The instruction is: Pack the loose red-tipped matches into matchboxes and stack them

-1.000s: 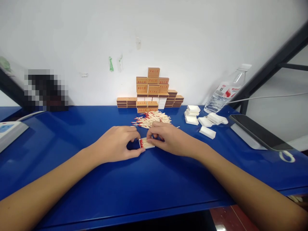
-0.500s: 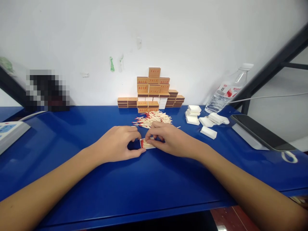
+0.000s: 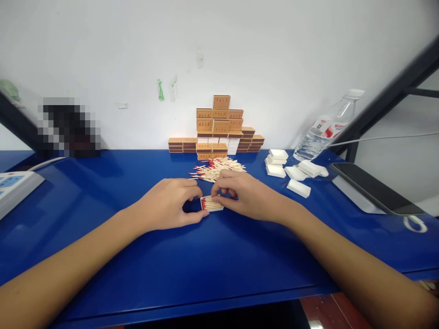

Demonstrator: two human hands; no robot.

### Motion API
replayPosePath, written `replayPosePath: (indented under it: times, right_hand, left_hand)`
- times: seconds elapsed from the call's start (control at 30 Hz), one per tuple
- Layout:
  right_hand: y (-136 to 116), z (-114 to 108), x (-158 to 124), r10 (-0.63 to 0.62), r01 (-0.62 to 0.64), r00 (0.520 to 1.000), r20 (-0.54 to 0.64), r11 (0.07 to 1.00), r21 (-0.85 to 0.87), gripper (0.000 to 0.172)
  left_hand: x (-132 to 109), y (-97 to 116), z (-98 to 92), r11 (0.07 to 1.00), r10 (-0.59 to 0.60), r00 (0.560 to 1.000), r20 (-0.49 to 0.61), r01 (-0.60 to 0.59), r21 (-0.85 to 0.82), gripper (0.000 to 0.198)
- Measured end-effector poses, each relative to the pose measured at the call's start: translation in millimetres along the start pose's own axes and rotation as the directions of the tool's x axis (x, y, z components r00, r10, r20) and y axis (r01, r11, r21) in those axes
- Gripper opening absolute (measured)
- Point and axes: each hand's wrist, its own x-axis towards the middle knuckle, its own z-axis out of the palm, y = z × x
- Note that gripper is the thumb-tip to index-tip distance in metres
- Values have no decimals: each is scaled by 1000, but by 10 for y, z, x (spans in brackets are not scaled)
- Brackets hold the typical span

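Several orange matchboxes (image 3: 221, 102) stacked by wall (image 3: 120, 55) bear red characters, one reading 安全火柴; bottle label (image 3: 325, 128) too small to read. Before you on table (image 3: 206, 260), white tray (image 3: 214, 210) of red-tipped matches (image 3: 208, 204). Left hand (image 3: 169, 204): grip half spread, grasping tray's left end. Right hand (image 3: 245, 194): fingertips nearly together over matches; cannot tell if pinching any.

Over my remote feed, the left hand (image 3: 169, 203) and the right hand (image 3: 248, 195) were bare and slim-fingered. I saw the left forearm (image 3: 75, 252) and right forearm (image 3: 350, 252) uncovered too, tapering to narrow wrists (image 3: 134, 218), with a tiny spot (image 3: 18, 292) on the left one near the view's edge.
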Motion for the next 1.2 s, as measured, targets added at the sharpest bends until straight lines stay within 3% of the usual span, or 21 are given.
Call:
replayPosePath:
  times: [0.23, 0.5, 0.67, 0.8, 0.9, 1.03, 1.2]
  right_hand:
    - [15, 20, -4, -63, 63, 998, 12, 998, -5, 15]
    - [-36, 61, 7, -23, 23, 1000, -3, 1000, 2, 12]
    - [16, -197, 5, 5, -14, 992, -126, 997, -70, 13]
    - [197, -451, -66, 128, -121, 990, 55, 986, -115, 10]
    - [344, -538, -131, 184, -167, 963, 196, 981, -98, 13]
    - [400, -563, -151, 266, -238, 927, 265, 962, -131, 9]
    - [320, -519, -118, 231, -210, 916, 328, 973, -97, 5]
  left_hand:
    - [2, -5, 3, 1000, -3, 1000, 7, 3, 10, 26]
    - [-3, -5, 0, 1000, 4, 1000, 7, -5, 21, 29]
    - [-2, -30, -2, 999, -3, 1000, 1, 3, 36, 27]
    - [1, -61, -8, 999, -19, 1000, -17, 20, 47, 28]
    - [4, -60, -19, 998, -28, 999, -20, 29, 49, 28]
    - [8, -47, -34, 998, -31, 999, 8, 31, 51, 28]
    - [10, -48, -37, 998, -28, 1000, 7, 27, 58, 30]
